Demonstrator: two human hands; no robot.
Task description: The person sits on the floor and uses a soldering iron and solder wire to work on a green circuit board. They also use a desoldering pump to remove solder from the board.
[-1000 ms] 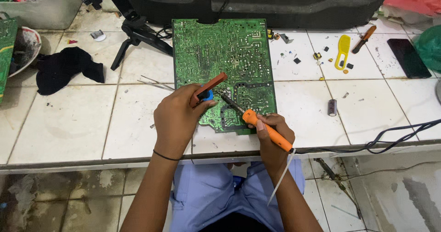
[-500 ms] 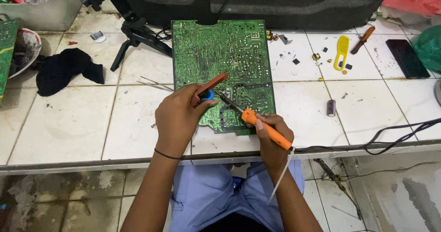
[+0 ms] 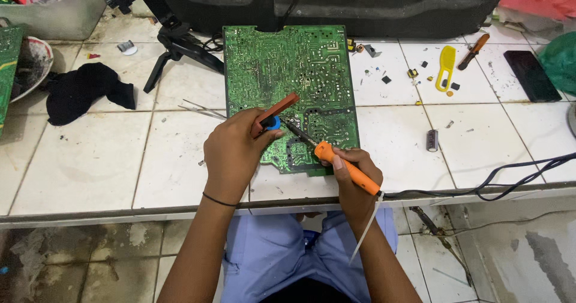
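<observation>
A large green circuit board (image 3: 300,75) lies solder side up on the white tiled bench (image 3: 90,171). My right hand (image 3: 354,174) grips an orange-handled soldering iron (image 3: 342,165); its dark tip rests on the board's lower middle. My left hand (image 3: 234,153) holds a flat red-brown tool with a blue end (image 3: 273,114) over the same spot, right beside the iron's tip. A thin pair of tweezers (image 3: 201,110) lies on the tiles just left of my left hand.
A black cloth (image 3: 81,93) and a bowl (image 3: 30,63) sit at the left. A black stand (image 3: 174,45) and a dark casing (image 3: 336,3) are behind the board. At the right lie a yellow tool (image 3: 446,68), a screwdriver (image 3: 474,50), a phone (image 3: 530,75), a capacitor (image 3: 432,140) and a black cable (image 3: 498,183).
</observation>
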